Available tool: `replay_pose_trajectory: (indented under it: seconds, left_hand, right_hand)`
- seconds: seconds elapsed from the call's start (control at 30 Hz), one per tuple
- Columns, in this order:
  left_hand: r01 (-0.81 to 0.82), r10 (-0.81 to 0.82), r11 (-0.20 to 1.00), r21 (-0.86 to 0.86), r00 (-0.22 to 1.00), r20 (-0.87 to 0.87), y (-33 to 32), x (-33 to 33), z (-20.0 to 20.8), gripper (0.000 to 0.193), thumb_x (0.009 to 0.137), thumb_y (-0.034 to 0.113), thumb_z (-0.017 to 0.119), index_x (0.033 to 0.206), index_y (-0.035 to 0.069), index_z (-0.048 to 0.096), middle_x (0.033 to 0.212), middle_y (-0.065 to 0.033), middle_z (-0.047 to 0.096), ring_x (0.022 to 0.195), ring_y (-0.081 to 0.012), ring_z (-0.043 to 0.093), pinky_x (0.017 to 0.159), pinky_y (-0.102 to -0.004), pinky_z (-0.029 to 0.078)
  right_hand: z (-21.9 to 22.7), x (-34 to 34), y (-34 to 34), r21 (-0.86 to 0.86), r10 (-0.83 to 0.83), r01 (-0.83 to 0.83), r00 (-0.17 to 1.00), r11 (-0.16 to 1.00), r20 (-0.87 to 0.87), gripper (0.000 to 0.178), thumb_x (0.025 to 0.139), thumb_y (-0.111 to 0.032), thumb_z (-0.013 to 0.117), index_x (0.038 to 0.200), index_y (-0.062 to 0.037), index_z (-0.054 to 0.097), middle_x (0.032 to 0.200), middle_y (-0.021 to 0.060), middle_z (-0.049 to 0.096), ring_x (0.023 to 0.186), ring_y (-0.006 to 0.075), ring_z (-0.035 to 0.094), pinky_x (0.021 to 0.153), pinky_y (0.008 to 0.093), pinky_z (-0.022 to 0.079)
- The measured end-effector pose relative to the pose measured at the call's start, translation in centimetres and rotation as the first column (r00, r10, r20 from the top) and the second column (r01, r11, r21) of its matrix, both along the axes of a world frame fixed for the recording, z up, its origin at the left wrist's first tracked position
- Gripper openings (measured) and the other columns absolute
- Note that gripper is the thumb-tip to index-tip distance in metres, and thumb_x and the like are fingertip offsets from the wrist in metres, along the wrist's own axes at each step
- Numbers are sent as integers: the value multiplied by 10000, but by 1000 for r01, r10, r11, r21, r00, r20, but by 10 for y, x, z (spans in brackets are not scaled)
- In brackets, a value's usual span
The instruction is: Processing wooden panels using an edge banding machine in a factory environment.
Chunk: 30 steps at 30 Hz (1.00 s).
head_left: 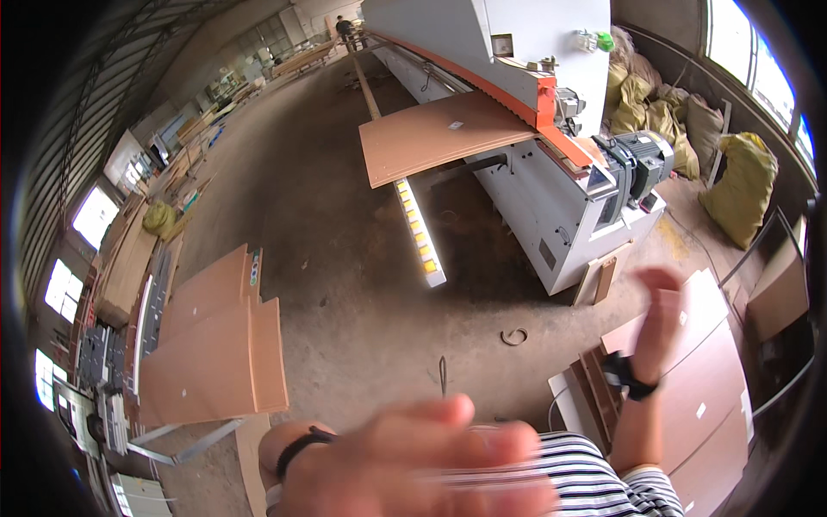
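My left hand [422, 465] looms close and blurred before the striped shirt [581, 474], its fingers loosely extended — released, as far as I see. My right hand [659, 323] is raised near the stacked brown boards [706, 379] at lower right — too smeared for me to tell how its fingers stand. Ahead, a brown panel [448, 133] lies at the white machine [543, 211], over a yellow-blocked bar [418, 231].

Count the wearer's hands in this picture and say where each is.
2. The left hand is blurred, close to the camera at the lower middle; the right hand is raised at the right, before the brown boards. Neither is hidden.
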State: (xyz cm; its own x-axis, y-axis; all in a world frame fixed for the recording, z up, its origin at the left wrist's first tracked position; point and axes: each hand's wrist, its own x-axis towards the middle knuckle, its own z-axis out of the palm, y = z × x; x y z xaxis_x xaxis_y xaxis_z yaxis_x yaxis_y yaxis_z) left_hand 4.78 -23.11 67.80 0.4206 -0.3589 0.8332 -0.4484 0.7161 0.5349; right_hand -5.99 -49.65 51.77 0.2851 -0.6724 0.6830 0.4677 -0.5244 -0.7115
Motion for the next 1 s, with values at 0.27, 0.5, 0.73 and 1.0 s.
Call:
replay_pose_trajectory:
  seconds: [0.27,0.5,0.73,1.0]
  left_hand:
    - [529,-120,754,-389,693,711,27,43,-36,311,901,124,322,1020,109,609,1051,41,597,996,-42,519,832,-242,359]
    - [-111,311,900,422,841,-443,-28,226,-208,405,848,369,507,1116,66,488,933,-61,571,858,-141,524,784,-295,412]
    - [245,505,680,691,526,-684,-30,399,-381,621,806,485,513,1204,33,363,1162,-129,446,1016,-234,476,876,-360,385]
    - [586,351,652,481,328,-877,-76,451,-395,577,768,459,582,1131,41,419,1008,-71,500,967,-208,465,898,-390,348]
  right_hand:
    - [-241,49,48,552,422,-140,800,822,-426,189,831,-114,535,956,14,472,815,73,573,755,119,559,687,249,448]
    - [-279,49,76,675,523,-21,650,738,-551,193,864,-171,499,930,10,504,831,81,594,746,148,596,669,253,478]
    - [-292,91,79,721,490,95,672,686,-555,240,858,-220,499,873,17,534,779,91,613,711,153,603,657,257,489]
    - [-265,161,93,762,435,105,767,639,-471,242,866,-225,486,873,13,525,794,86,601,721,146,602,674,247,496]
